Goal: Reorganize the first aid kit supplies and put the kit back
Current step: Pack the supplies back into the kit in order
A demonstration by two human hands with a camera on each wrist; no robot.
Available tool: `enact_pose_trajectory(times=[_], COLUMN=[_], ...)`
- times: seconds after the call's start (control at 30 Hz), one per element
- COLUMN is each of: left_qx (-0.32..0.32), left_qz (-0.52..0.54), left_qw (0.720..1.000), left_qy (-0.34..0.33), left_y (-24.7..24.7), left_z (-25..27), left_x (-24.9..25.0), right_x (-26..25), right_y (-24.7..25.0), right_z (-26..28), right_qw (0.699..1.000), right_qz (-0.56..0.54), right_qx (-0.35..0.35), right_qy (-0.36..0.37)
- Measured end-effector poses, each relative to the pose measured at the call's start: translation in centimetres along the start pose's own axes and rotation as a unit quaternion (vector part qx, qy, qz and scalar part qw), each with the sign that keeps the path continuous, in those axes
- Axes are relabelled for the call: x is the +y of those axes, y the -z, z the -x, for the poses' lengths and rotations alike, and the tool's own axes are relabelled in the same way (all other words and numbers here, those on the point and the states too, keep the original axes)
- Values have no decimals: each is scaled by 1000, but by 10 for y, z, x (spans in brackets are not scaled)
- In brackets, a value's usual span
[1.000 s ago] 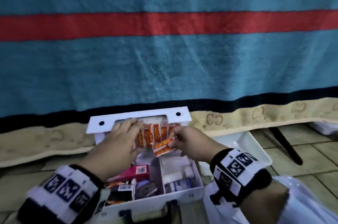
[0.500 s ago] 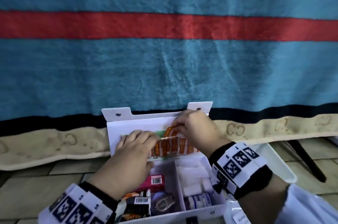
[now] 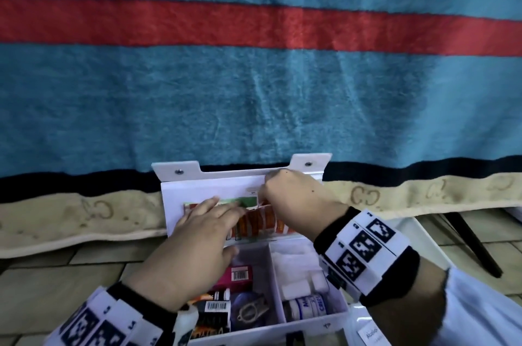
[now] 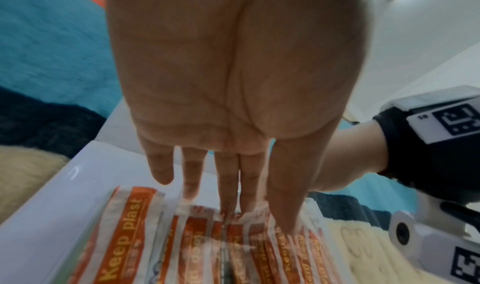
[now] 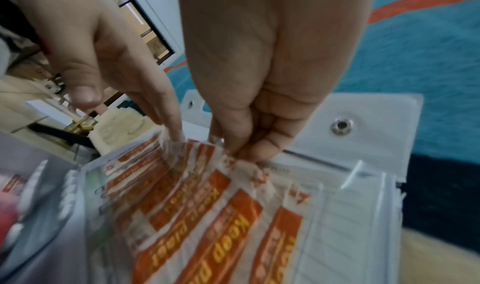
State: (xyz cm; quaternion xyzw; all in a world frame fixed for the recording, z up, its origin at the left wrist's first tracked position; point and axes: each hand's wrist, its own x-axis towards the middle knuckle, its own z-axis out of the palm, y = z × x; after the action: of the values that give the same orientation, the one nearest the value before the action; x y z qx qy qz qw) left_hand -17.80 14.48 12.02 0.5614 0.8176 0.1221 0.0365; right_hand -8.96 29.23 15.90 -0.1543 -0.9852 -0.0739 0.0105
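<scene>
The white first aid kit [image 3: 310, 320] stands open on the floor, its lid [image 3: 214, 187] upright against the blanket. Orange-and-white plaster strips [image 3: 260, 221] lie in a row inside the lid, and they fill the lower half of both wrist views [image 4: 124, 237] [image 5: 221, 237]. My left hand [image 3: 223, 211] presses on the left strips with straight fingers [image 4: 226, 185]. My right hand [image 3: 271, 190] is near the lid's top right and pinches the upper edge of the strips between thumb and fingers [image 5: 241, 152].
The kit's tray holds a pink box [image 3: 240, 275], white gauze [image 3: 296, 263], a labelled white roll [image 3: 308, 307] and small dark packets. A teal blanket with a red stripe [image 3: 254, 91] hangs behind. A white tray [image 3: 409, 232] and a black leg [image 3: 474, 244] are to the right on the tiled floor [image 3: 70, 269].
My right hand has carried its plaster strips from above the tray up to the lid's top edge. The lid now stands more upright. My left hand has stayed on the strips.
</scene>
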Motion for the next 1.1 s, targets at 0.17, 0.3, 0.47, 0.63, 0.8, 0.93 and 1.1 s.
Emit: enact_pose_trajectory(times=[0.17, 0.3, 0.47, 0.63, 0.8, 0.93, 1.1], left_qx=[1, 4, 18, 20, 31, 32, 5], left_qz=[8, 29, 14, 18, 35, 45, 43], left_qw=[1000, 1000, 1000, 1000, 999, 998, 999], left_qy=[3, 5, -3, -10, -11, -12, -32], left_y=[-2, -1, -4, -1, 4, 5, -10], left_z=[-1, -1, -1, 0, 4, 11, 25], left_x=[1, 2, 3, 4, 5, 14, 30], right_x=[-8, -7, -1, 18, 64, 95, 102], right_y=[-2, -3, -4, 10, 29, -8, -71], right_z=[-3, -5, -4, 19, 93, 151, 200], right_qw=[1000, 1000, 999, 983, 961, 971, 939], right_qz=[17, 2, -34, -136, -214, -126, -97], right_qx=[8, 12, 7, 119, 151, -69, -255], right_qy=[21, 5, 2, -20, -93, -189, -208])
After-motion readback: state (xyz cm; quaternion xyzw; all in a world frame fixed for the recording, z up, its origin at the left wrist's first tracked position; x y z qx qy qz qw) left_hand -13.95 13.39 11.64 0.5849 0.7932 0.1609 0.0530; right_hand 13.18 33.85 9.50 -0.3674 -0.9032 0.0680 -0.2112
